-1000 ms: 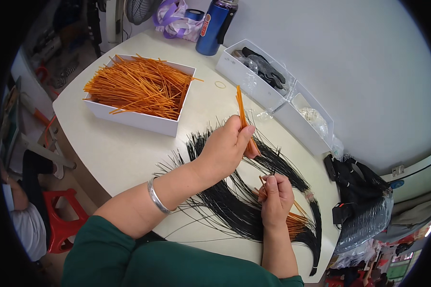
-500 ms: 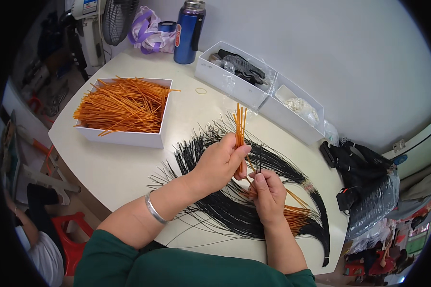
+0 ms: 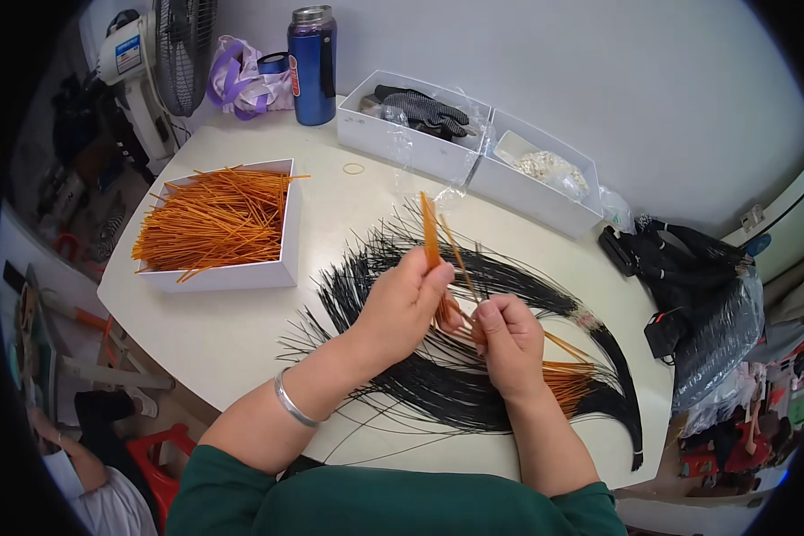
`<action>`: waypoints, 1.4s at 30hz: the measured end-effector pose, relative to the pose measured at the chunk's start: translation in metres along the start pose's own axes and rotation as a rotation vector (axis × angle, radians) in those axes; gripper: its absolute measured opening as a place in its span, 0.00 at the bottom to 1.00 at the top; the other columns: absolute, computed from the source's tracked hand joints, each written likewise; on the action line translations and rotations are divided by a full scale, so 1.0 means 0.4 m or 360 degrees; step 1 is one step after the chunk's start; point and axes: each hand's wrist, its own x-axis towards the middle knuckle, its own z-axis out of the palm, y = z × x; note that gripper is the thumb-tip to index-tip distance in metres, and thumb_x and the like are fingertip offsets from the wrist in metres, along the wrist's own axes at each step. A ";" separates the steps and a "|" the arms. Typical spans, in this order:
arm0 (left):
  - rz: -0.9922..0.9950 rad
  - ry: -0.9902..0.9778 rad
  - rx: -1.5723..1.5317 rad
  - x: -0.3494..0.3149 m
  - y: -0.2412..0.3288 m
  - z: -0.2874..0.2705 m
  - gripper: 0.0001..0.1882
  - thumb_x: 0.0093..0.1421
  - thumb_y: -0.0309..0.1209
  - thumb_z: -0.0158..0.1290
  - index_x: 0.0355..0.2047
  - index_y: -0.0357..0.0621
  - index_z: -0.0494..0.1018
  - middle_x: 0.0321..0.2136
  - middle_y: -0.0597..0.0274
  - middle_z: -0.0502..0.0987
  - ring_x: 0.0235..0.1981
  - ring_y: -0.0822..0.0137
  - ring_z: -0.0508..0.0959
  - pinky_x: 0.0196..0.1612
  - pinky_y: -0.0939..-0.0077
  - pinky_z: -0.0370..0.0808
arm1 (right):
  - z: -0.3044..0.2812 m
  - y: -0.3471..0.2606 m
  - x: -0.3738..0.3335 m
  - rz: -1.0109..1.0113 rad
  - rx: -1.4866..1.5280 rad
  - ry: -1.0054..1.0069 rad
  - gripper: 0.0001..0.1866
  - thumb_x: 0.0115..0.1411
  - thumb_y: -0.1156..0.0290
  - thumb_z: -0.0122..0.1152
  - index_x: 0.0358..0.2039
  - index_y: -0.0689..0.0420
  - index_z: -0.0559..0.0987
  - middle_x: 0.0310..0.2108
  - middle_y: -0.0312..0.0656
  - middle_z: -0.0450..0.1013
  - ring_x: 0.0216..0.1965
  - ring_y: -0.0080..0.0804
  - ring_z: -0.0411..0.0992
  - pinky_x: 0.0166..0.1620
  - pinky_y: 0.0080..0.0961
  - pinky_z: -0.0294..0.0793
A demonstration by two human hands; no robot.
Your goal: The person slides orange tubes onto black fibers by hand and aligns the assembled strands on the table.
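Grips orange sticks [image 3: 431, 234] in left hand [image 3: 405, 304]; pinches a slanted orange stick [image 3: 457, 251] in right hand [image 3: 514, 347], above black strands [image 3: 447, 393].

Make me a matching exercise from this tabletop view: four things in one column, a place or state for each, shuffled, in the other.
Column one:
1. Left hand
2. Blue bottle
3. Dark glove
4. Black strands

Column two:
A. Inside a white box
B. Spread loosely over the table
C. Gripping a bundle of orange sticks
D. Upright beside a purple-and-white bag

Pairs: 1-C, 2-D, 3-A, 4-B
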 end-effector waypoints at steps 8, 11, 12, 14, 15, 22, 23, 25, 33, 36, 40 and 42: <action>-0.0329 0.0102 -0.0852 0.011 -0.026 -0.027 0.13 0.71 0.36 0.36 0.38 0.37 0.61 0.27 0.47 0.78 0.29 0.61 0.80 0.37 0.71 0.79 | -0.006 0.002 0.002 0.0026 0.0409 -0.0051 0.09 0.66 0.67 0.53 0.32 0.60 0.72 0.20 0.31 0.67 0.19 0.15 0.62 0.24 0.13 0.62; -0.0411 0.0142 -0.0991 0.013 -0.010 -0.038 0.13 0.71 0.36 0.35 0.38 0.39 0.61 0.29 0.45 0.78 0.32 0.58 0.81 0.40 0.68 0.79 | -0.015 0.004 -0.007 0.0036 0.0312 -0.0128 0.09 0.65 0.67 0.54 0.32 0.60 0.73 0.20 0.31 0.68 0.20 0.15 0.63 0.24 0.13 0.63; -0.0412 0.0147 -0.0986 0.016 -0.012 -0.041 0.13 0.71 0.36 0.35 0.38 0.39 0.61 0.29 0.45 0.78 0.32 0.58 0.81 0.40 0.68 0.79 | -0.017 0.004 -0.010 0.0059 0.0212 -0.0155 0.09 0.65 0.68 0.55 0.32 0.61 0.74 0.21 0.31 0.69 0.21 0.15 0.64 0.25 0.13 0.64; -0.0427 0.0165 -0.1137 0.015 -0.011 -0.053 0.13 0.71 0.37 0.34 0.37 0.40 0.62 0.30 0.45 0.79 0.34 0.57 0.81 0.43 0.67 0.78 | -0.012 -0.015 -0.015 0.0041 0.0114 -0.0209 0.09 0.65 0.68 0.55 0.31 0.61 0.75 0.21 0.31 0.69 0.21 0.14 0.64 0.25 0.13 0.64; -0.0423 0.0170 -0.1130 0.014 -0.007 -0.059 0.13 0.71 0.37 0.34 0.37 0.40 0.62 0.30 0.45 0.79 0.34 0.57 0.81 0.43 0.67 0.78 | -0.010 -0.022 -0.017 0.0025 0.0012 -0.0254 0.09 0.64 0.69 0.56 0.31 0.61 0.75 0.21 0.31 0.70 0.22 0.14 0.65 0.26 0.13 0.65; -0.0505 0.0286 -0.1152 0.020 -0.001 -0.064 0.13 0.71 0.37 0.33 0.37 0.41 0.61 0.34 0.41 0.78 0.35 0.56 0.81 0.43 0.68 0.79 | -0.013 -0.025 -0.015 -0.0061 -0.0075 -0.0369 0.08 0.63 0.71 0.57 0.30 0.62 0.76 0.20 0.31 0.70 0.21 0.14 0.65 0.26 0.14 0.65; -0.0522 0.0301 -0.1167 0.020 0.000 -0.064 0.13 0.71 0.37 0.33 0.37 0.42 0.62 0.35 0.43 0.78 0.36 0.56 0.80 0.43 0.67 0.79 | -0.011 -0.029 -0.015 -0.0067 -0.0101 -0.0388 0.07 0.63 0.71 0.57 0.30 0.62 0.76 0.20 0.32 0.70 0.21 0.14 0.65 0.26 0.14 0.64; -0.0514 0.0278 -0.1215 0.020 0.000 -0.065 0.13 0.71 0.37 0.34 0.37 0.42 0.62 0.35 0.42 0.78 0.36 0.56 0.80 0.42 0.67 0.79 | -0.010 -0.030 -0.014 -0.0074 -0.0123 -0.0404 0.07 0.62 0.71 0.57 0.30 0.62 0.77 0.20 0.32 0.70 0.22 0.15 0.65 0.25 0.14 0.64; -0.0525 0.0202 -0.1271 0.023 -0.005 -0.059 0.11 0.71 0.36 0.36 0.37 0.42 0.63 0.36 0.43 0.78 0.36 0.56 0.80 0.42 0.67 0.79 | -0.006 -0.028 -0.012 -0.0023 -0.0182 -0.0371 0.09 0.63 0.70 0.56 0.31 0.62 0.77 0.21 0.33 0.71 0.22 0.15 0.65 0.27 0.15 0.65; -0.0495 0.0108 -0.1168 0.024 -0.020 -0.050 0.12 0.71 0.36 0.33 0.39 0.40 0.60 0.34 0.44 0.78 0.35 0.61 0.80 0.43 0.71 0.78 | -0.010 -0.025 -0.012 0.0003 -0.0079 -0.0364 0.09 0.64 0.69 0.56 0.31 0.62 0.77 0.22 0.33 0.71 0.23 0.15 0.66 0.28 0.14 0.66; -0.0286 0.0065 -0.0869 0.022 -0.043 -0.043 0.12 0.71 0.37 0.35 0.38 0.41 0.61 0.27 0.53 0.77 0.30 0.65 0.79 0.37 0.74 0.77 | -0.010 -0.026 -0.012 0.0025 -0.0111 -0.0357 0.09 0.64 0.69 0.56 0.31 0.62 0.77 0.22 0.33 0.71 0.24 0.16 0.66 0.29 0.15 0.67; -0.0224 0.0041 -0.0744 0.020 -0.040 -0.044 0.12 0.71 0.37 0.37 0.36 0.42 0.63 0.25 0.58 0.75 0.28 0.65 0.78 0.34 0.74 0.76 | -0.012 -0.026 -0.010 -0.0002 -0.0153 -0.0404 0.10 0.64 0.68 0.56 0.32 0.62 0.77 0.22 0.33 0.71 0.24 0.16 0.66 0.29 0.15 0.67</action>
